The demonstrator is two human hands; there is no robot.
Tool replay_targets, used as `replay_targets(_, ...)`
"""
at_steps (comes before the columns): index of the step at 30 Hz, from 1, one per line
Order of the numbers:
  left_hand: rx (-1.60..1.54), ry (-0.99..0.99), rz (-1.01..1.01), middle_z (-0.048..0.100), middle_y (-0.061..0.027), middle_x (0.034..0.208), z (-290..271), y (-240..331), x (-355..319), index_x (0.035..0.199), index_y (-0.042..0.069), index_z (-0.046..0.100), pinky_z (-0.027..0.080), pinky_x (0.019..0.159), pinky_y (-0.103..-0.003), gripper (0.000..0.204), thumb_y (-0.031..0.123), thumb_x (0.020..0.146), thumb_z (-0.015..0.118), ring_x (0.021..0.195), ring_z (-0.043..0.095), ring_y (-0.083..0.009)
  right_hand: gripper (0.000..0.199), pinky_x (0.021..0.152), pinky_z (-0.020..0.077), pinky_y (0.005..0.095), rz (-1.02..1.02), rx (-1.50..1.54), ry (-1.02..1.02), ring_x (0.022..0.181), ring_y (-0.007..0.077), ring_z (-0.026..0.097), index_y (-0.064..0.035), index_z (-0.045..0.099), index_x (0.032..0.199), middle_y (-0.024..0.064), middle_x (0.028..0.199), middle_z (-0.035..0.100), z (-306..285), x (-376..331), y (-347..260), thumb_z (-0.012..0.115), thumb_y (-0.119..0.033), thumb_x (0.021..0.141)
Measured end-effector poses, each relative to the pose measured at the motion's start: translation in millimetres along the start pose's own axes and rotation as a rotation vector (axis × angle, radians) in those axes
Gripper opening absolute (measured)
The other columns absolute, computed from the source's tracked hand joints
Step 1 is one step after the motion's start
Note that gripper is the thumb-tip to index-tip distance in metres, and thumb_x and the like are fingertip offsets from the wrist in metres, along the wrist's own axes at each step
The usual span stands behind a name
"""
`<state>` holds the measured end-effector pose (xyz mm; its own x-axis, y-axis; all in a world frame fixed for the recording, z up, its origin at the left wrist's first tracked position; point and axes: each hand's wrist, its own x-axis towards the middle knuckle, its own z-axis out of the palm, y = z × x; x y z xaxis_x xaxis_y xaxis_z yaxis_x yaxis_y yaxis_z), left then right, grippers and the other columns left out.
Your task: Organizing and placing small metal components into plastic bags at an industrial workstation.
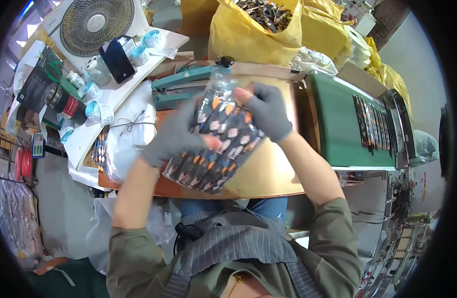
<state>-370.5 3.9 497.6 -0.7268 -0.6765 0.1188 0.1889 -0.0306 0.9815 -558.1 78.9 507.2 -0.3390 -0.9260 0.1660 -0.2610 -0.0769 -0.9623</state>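
We're looking at a small packing workshop, a production bench rather than a home. A teal heat sealer sits at the back of the worn wooden bench, and to the right a green conveyor belt carries a row of small packed items toward metal machinery. Big yellow sacks brim with loose dark pieces behind. On the left, rolls of tape, a fan and bundles of clear bags crowd the side table.
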Motion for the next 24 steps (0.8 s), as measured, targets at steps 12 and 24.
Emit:
replay_targets(12, 0.094, 0.314, -0.589, 0.066, -0.0048, 0.092, -75.2, -136.6, 51.5, 0.1, 0.0, 0.065, 0.049, 0.075, -0.03, 0.035, 0.008, 0.068, 0.078, 0.081, 0.062, -0.0144, 0.034, 0.066, 0.0464, 0.0423, -0.342, -0.763, 0.215, 0.078, 0.0344, 0.059, -0.0068, 0.058, 0.087, 0.0145, 0.081, 0.059, 43.0, 156.9, 41.0, 0.064, -0.039, 0.08)
replay_targets(24, 0.175, 0.348, -0.52, 0.067, -0.006, 0.092, -117.9, -140.1, 55.8, 0.099, 0.0, 0.066, 0.046, 0.08, -0.028, 0.04, 0.021, 0.067, 0.078, 0.083, 0.061, -0.0135, 0.021, 0.057, 0.0476, 0.0474, -0.114, -1.042, 0.304, 0.065, 0.0362, 0.061, -0.008, 0.059, 0.079, 0.0144, 0.076, 0.061, 41.3, 163.0, 150.1, 0.053, -0.027, 0.083)
